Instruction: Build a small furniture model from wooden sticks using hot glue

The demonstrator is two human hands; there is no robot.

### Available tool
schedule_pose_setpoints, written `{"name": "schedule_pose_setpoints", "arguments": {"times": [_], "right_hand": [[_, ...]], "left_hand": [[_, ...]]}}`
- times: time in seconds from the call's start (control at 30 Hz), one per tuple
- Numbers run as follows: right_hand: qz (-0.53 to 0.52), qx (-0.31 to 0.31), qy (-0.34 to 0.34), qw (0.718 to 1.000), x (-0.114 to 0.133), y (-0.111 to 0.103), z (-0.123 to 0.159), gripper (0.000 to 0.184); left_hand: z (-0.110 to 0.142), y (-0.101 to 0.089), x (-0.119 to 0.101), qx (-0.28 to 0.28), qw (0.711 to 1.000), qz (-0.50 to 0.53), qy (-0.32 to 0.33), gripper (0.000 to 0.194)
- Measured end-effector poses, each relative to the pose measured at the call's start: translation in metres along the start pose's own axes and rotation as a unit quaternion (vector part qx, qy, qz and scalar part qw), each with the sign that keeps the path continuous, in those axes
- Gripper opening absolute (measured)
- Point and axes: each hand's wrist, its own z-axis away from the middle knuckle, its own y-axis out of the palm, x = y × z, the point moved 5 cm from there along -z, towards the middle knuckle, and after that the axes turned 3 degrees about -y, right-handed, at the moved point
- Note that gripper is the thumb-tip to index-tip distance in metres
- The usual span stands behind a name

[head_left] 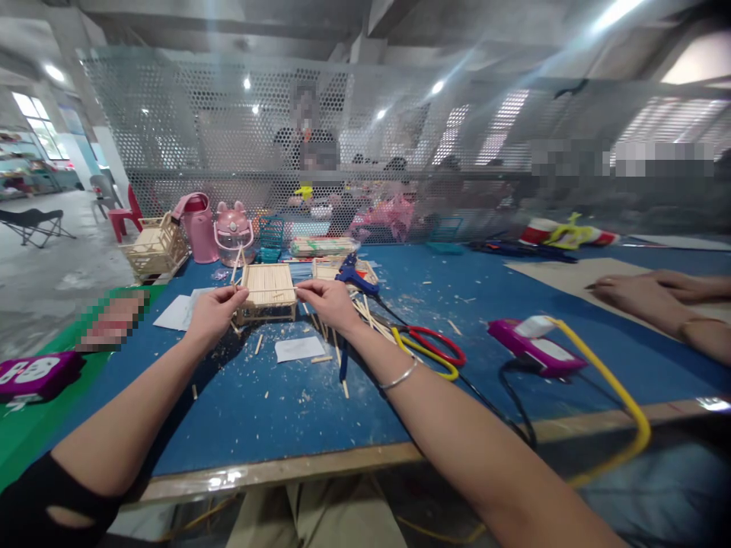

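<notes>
A small slatted piece made of thin wooden sticks [267,275], like a miniature bed or bench, stands on low legs on the blue table. Across its front a thin wooden stick [266,290] runs level between my two hands. My left hand [218,310] is closed, pinching one end near the left corner. With thumb and finger, my right hand [330,301] pinches the other end near the right corner. Whether the stick touches the piece I cannot tell. A blue glue gun [359,280] lies just beyond my right hand, and loose sticks [336,346] are scattered beneath it.
Scissors with red and yellow handles [437,346] lie right of my forearm. Farther right are a purple power strip [537,348] with a yellow cable and a co-worker's hands [645,297]. Pink bottles [201,228] and another stick model [153,247] stand at the back left.
</notes>
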Motion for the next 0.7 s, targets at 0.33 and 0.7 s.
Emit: {"name": "schedule_pose_setpoints", "arguments": {"times": [0.33, 0.7], "right_hand": [[-0.030, 0.010, 0.043, 0.999, -0.005, 0.001, 0.000, 0.019], [-0.116, 0.024, 0.068, 0.991, -0.011, 0.005, 0.001, 0.020]], "left_hand": [[0.000, -0.002, 0.001, -0.007, 1.000, -0.016, -0.005, 0.038], [0.000, -0.004, 0.001, -0.024, 0.998, -0.053, -0.005, 0.035]]}}
